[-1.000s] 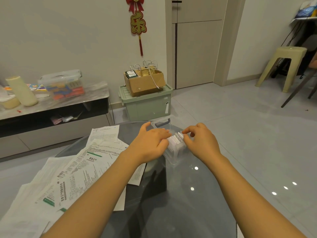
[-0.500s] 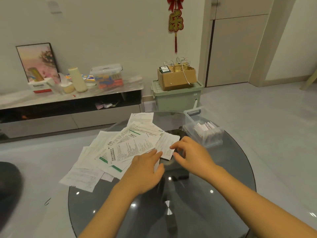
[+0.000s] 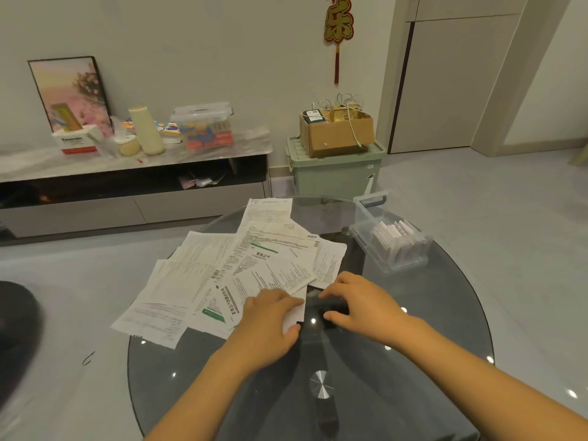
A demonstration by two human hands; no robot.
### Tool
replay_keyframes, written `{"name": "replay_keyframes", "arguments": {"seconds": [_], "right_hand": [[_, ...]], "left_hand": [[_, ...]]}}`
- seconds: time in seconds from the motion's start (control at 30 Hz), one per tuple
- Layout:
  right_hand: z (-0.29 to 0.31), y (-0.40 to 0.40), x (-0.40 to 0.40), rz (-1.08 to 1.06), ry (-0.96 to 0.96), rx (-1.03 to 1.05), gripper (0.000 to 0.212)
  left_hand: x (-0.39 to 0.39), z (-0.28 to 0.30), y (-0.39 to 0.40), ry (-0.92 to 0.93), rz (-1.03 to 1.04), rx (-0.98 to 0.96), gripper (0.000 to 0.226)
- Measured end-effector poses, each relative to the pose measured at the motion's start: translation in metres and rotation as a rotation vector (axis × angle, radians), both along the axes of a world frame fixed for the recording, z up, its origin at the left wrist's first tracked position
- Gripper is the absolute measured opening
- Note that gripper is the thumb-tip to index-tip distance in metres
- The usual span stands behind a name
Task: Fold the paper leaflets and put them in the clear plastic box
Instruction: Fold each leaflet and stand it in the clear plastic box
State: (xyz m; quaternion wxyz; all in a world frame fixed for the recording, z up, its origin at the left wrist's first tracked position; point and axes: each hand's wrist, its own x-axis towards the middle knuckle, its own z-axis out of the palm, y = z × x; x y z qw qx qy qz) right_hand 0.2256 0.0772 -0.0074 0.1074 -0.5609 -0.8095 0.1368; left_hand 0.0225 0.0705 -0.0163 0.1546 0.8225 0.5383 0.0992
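Leaflets (image 3: 241,275) lie in a loose, overlapping heap of thin white printed sheets, some with green bars and barcodes, spreading away from the left hand (image 3: 270,319) toward its far left side on the round dark glass table (image 3: 413,393). The left hand lies palm down on the near right corner of the heap, fingers straight and close together, pressing flat on the top sheet with the thumb at the paper's edge; it grips nothing. The right hand (image 3: 362,308) hovers just beside it over bare glass, palm down, fingers loosely bent and spread, the forefinger tip reaching toward the corner of a sheet; whether it touches the paper cannot be told, and it holds nothing. Both forearms come in bare from the lower edge of the view. Beyond the right hand, further out and slightly to its right, stands the box (image 3: 389,237), a small rectangular tub of clear thin plastic with a grey handle at its far end; inside it a row of folded leaflets (image 3: 396,232) stands on edge, packed together. The table top is smooth and glossy, dotted with bright reflections of lamps, with a round metal disc (image 3: 321,384) under the glass nearer than both hands.
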Motion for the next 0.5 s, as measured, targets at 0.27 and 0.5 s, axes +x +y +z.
{"name": "replay_keyframes", "arguments": {"seconds": [0.27,0.5], "right_hand": [[-0.001,0.0,-0.001,0.02,0.004,-0.008,0.043],[-0.002,-0.004,-0.004,0.073,0.088,-0.035,0.049]], "left_hand": [[-0.008,-0.007,0.012,0.265,0.212,-0.086,0.065],[0.02,0.004,-0.014,0.23,0.103,0.143,0.038]]}}
